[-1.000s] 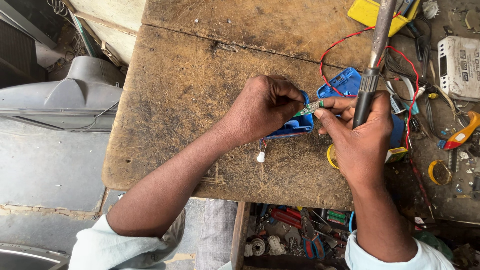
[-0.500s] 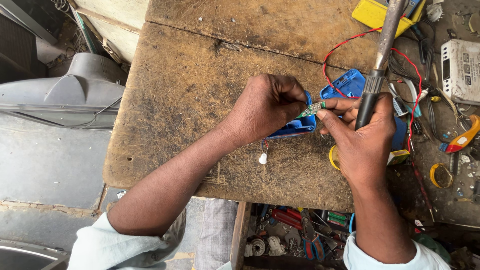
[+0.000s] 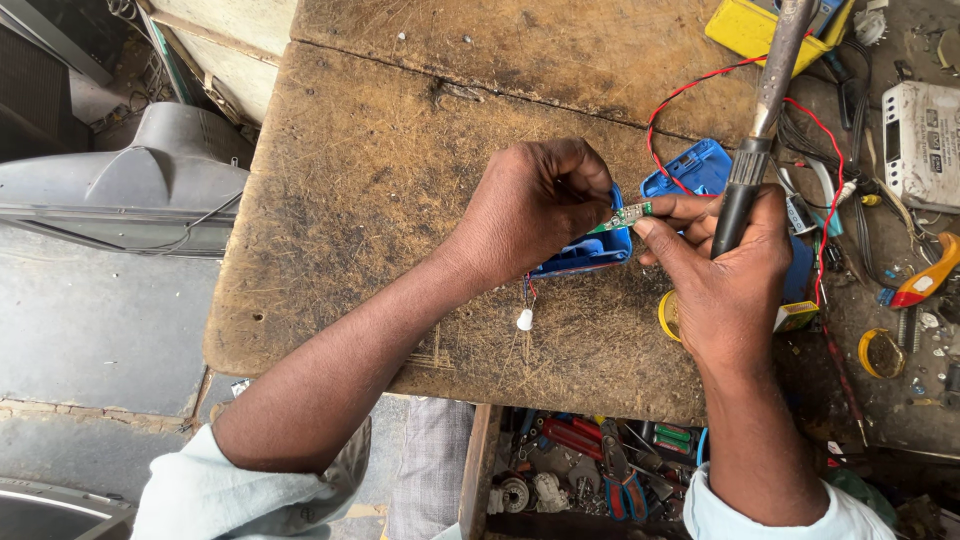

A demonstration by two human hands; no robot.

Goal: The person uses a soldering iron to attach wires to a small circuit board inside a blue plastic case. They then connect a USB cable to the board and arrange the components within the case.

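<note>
My left hand grips a blue plastic casing and pinches a small green circuit board at its top. A thin wire with a white LED hangs below the casing. My right hand holds a soldering iron upright, its black handle in my fist, while my thumb and forefinger touch the other end of the circuit board. A second blue casing part lies just behind, with a red wire looping from it.
A worn wooden table carries the work. A yellow box, a white device, an orange-handled tool, tape rolls and tangled wires crowd the right. An old grey monitor shell stands left. Tools fill a drawer below.
Both hands stay on the circuit board and casing. The soldering iron has tilted slightly to the right; otherwise little has moved.
</note>
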